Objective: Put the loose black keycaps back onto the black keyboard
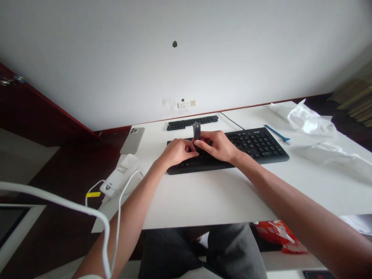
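Note:
A black keyboard (247,145) lies on the white table, its cable running off the back. My right hand (217,145) is closed around the lower end of a small dark grey upright tool (197,131), seen above the left part of the keyboard. What the tool's lower tip touches is hidden by my fingers. My left hand (180,151) rests on the left side of the keyboard, its thumb and fingers curled together at the keys; anything between them is too small to make out. Behind the keyboard, loose black keycaps (193,122) lie in rows.
A phone (133,140) lies face down at the left, near a white power bank-like device (123,172) with white cables. Right of the keyboard are a blue brush (277,133) and crumpled white wrapping (308,118). A wall with sockets (187,104) borders the table's back.

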The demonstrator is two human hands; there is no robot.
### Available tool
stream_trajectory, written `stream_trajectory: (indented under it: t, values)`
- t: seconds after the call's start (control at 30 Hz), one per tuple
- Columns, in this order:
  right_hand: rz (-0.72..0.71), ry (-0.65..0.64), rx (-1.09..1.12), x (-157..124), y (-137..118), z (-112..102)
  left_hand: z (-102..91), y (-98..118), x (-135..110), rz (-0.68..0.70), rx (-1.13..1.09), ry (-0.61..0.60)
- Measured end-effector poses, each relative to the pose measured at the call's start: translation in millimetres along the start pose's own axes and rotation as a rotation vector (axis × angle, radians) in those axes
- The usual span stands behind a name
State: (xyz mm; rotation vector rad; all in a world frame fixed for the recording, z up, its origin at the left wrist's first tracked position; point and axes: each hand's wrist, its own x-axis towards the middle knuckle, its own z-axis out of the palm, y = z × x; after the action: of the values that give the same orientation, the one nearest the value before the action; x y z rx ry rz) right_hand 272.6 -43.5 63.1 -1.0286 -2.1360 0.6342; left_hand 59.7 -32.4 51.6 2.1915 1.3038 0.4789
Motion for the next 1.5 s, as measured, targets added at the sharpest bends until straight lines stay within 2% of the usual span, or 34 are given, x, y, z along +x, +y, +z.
stream_trajectory:
  t: [0.2,0.4,0.5,0.7,0.97,1.17,1.3,1.4,1.5]
  values:
    - [-0.122,0.091,-0.005,2.3,4.7,2.1,0.0,0.2,0.7,0.011,0.004,0.002]
    - [0.001,-0.028,0.201,0.8,4.4,3.4,-0.2,2.4,-1.0,0.029,0.033,0.013]
    - [0.044,-0.083,0.202,-0.2,3.9,2.2,-2.2,5.0,-2.1,0.029,0.022,-0.005]
    - [0.096,-0.059,0.135,-0.1,6.7,-5.0,-1.9,5.4,-1.2,0.015,0.008,-0.011]
    - [0.057,-0.098,0.143,1.4,5.1,-5.0,-0.1,2.0,-0.7,0.036,0.000,-0.031]
    - [0.079,-0.055,0.003,-0.1,-1.7,-0.4,-0.8,1.3,-1.3,0.017,0.016,-0.030]
    - [0.092,-0.048,0.035,-0.3,-2.8,-2.7,-0.2,0.4,-1.2,0.024,0.015,-0.027]
    - [0.088,-0.093,0.078,0.0,-0.4,-6.6,-0.2,-0.1,-1.0,0.045,0.018,-0.029]
    - [0.088,-0.191,0.090,0.7,3.3,-10.7,-0.3,0.0,-1.1,0.055,0.000,-0.031]
